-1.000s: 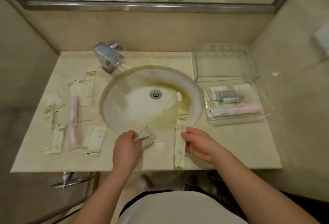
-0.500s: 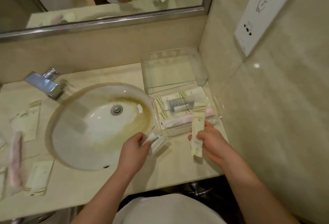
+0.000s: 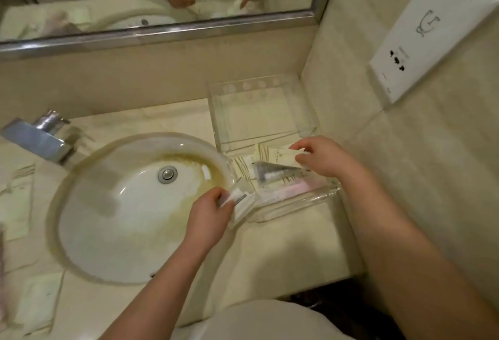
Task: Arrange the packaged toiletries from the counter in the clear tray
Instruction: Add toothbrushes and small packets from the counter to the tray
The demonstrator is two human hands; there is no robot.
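The sink (image 3: 129, 220) is glossy white ceramic, stained yellow-brown, set in a smooth, pale stone-look counter (image 3: 283, 253). Left of the sink the tap (image 3: 35, 139) is polished metal. Right of it the tray (image 3: 305, 201) is clear glossy plastic, holding matt paper packets (image 3: 279, 156).

You had dim, warm yellow light; the sink (image 3: 129, 212) showed soft glare, the worktop (image 3: 283, 253) blurred toward its left edge, and the mirror frame (image 3: 162, 34) bowed.

Clear tray (image 3: 216, 123), centre right: grey tube (image 3: 272, 173) and pink packet (image 3: 295, 187) inside near section, cream sachet (image 3: 278, 156) over them; small clear-wrapped packet (image 3: 240, 201) at near-left corner; loose sachets (image 3: 16, 199) flat at left edge
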